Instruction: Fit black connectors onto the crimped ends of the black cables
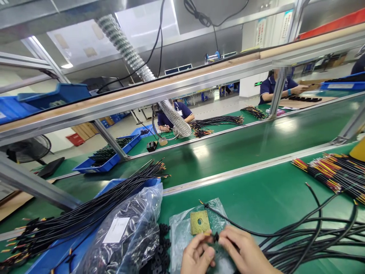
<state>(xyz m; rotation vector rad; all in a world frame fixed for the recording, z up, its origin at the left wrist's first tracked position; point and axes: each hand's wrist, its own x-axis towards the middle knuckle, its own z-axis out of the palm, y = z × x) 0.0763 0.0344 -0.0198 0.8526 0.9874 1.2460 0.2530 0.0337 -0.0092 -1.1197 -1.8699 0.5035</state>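
While my left hand (pixel 196 254) and right hand (pixel 242 247) pinch a small black connector (pixel 216 237) between closed fingers at bottom centre, its black cable (pixel 236 232) trails right to a loose wire bundle (pixel 308 243), seemingly kept within easy reach; a brass-coloured square plate (pixel 200 222) lies on a clear plastic bag (pixel 182 236) on the green worktop (pixel 256 198), and the white label (pixel 116 230) at lower left shows nothing readable

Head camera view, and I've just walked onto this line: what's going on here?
A person's left hand and right hand hold a small black connector on a thin black wire, above a clear plastic bag bearing a square brass-coloured plate. Loose black cables lie on the green conveyor belt to the right, beside a bundle of red-and-yellow wires.
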